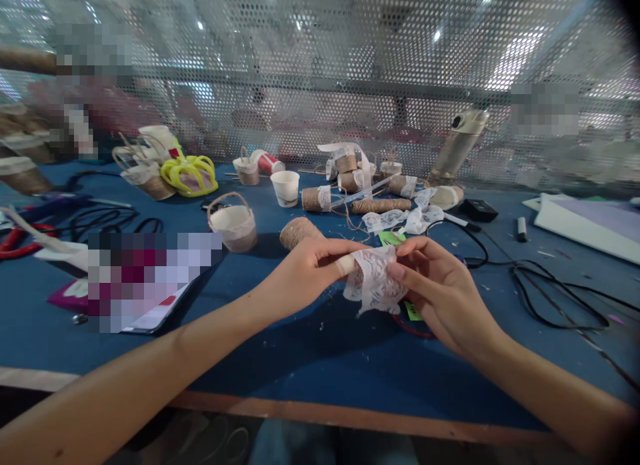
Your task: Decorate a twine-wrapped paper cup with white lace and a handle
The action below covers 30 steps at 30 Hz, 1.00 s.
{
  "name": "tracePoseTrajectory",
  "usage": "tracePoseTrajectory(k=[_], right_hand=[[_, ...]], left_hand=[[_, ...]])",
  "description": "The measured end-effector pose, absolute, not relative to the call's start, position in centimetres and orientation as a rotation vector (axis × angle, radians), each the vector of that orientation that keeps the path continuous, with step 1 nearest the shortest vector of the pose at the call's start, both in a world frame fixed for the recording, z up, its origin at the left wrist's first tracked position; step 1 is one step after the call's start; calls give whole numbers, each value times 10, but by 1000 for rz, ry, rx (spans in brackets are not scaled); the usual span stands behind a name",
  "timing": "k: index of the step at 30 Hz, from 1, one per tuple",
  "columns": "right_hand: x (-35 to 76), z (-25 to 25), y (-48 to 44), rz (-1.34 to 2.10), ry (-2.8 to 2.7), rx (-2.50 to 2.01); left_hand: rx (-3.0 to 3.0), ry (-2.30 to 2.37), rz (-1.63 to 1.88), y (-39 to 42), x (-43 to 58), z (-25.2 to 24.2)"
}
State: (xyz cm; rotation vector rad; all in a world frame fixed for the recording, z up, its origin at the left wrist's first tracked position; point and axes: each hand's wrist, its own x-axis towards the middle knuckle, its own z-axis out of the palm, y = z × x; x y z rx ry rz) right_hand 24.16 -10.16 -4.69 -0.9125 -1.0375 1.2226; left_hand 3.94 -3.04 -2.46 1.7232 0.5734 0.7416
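Note:
A strip of white lace point(376, 281) hangs between my two hands above the blue table. My left hand point(320, 268) pinches its left end; the thumb has a beige bandage around it. The thumb and forefinger of my right hand point(435, 285) grip the lace's right side. Just behind my left hand lies a twine-wrapped cup point(300, 233) on its side. A small green item point(391, 238) shows partly behind the lace. Part of a dark red loop is visible below my right hand.
Small twine baskets point(233, 226), a white paper cup point(285, 188), a twine spool point(381, 206) and more lace stand or lie farther back. Black cables point(555, 298) curl at right. A bottle point(457, 145) leans near the perforated metal screen point(320, 71). Papers lie at left.

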Motion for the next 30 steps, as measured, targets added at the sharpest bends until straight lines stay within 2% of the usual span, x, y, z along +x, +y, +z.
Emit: tracePoseTrajectory(k=[30], right_hand=[[241, -50, -103, 982, -1219, -991]], left_hand=[[1338, 524, 735, -30, 42, -30]])
